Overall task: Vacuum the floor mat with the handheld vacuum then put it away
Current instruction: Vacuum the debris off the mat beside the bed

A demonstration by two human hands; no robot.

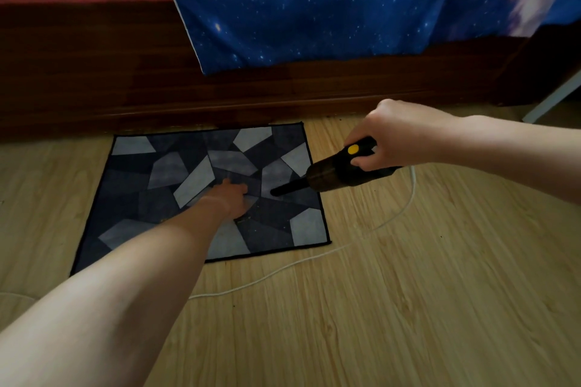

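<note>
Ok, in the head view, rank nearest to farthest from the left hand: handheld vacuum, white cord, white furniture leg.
From the left hand:
1. Handheld vacuum, nozzle just to its right, over the mat.
2. White cord, on the floor off the mat's near right corner.
3. White furniture leg, far right.

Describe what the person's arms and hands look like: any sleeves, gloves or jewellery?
The left forearm and right forearm are bare to the frame edges, no sleeve in view. The left hand and right hand wear no gloves. No watch, bracelet or ring shows on the visible sides.
</note>
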